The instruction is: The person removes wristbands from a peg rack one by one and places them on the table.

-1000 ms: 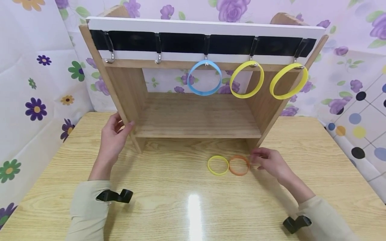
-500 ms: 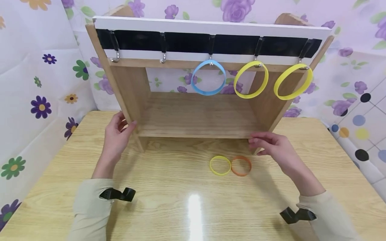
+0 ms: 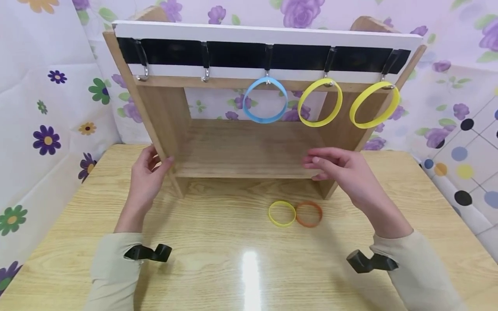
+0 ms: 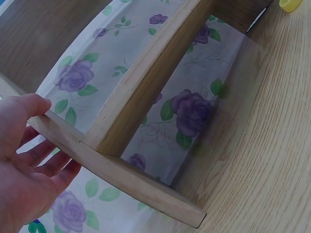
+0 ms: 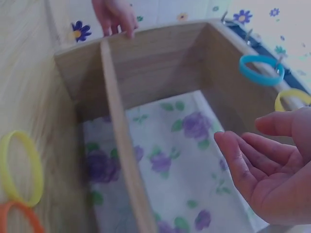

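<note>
A wooden rack (image 3: 249, 147) stands on the table, with a row of metal hooks along its white and black top bar. My left hand (image 3: 148, 177) grips the edge of its left side panel (image 4: 121, 177), thumb inside and fingers outside. In front of the rack's right side is my right hand (image 3: 344, 172), fingers loosely bent and holding nothing. A blue ring (image 3: 265, 100) hangs from the middle hook. Two yellow rings, one (image 3: 320, 102) beside it and another (image 3: 375, 105) at the far right, hang from the hooks there.
A yellow ring (image 3: 282, 213) and an orange ring (image 3: 309, 214) lie side by side on the table (image 3: 202, 259) before the rack. Flowered sheeting (image 3: 54, 108) covers the walls behind and at the left. Two bare hooks, one (image 3: 143, 72) at the far left, carry no ring.
My right hand has risen from beside the orange ring, past the rack's lower right corner, to in front of the shelf. My left hand keeps its grip on the side panel.
</note>
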{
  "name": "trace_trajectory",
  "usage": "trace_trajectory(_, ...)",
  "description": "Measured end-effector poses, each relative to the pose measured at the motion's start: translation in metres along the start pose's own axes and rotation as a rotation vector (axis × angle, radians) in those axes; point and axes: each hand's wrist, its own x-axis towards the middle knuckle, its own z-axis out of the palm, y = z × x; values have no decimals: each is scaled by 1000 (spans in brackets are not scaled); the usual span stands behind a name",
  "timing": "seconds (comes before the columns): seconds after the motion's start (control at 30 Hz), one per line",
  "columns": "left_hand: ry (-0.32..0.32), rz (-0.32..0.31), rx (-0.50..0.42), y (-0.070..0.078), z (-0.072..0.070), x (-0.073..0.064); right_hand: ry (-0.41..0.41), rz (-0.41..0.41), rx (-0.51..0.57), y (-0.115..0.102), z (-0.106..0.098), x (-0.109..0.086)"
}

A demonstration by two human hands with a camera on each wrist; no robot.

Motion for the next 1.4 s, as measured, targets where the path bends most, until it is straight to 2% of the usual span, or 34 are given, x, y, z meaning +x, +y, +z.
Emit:
trace_trajectory(0.13,6,2,2,0,-2,1,8,-38,25,-15,10,7)
trace_trajectory(0.37,4,6,18,-1,-1,2,6,-33,54,-32,25,22)
trace_trajectory(0.57,-8,6,29,0,0,2,19,-71,97,-44,36,33)
trace_trajectory(0.9,-11,4,38,0,-1,2,53,-56,139,-52,51,47)
trace_trajectory(1.4,-17,4,26,-1,-1,1,121,-42,344,-59,62,54)
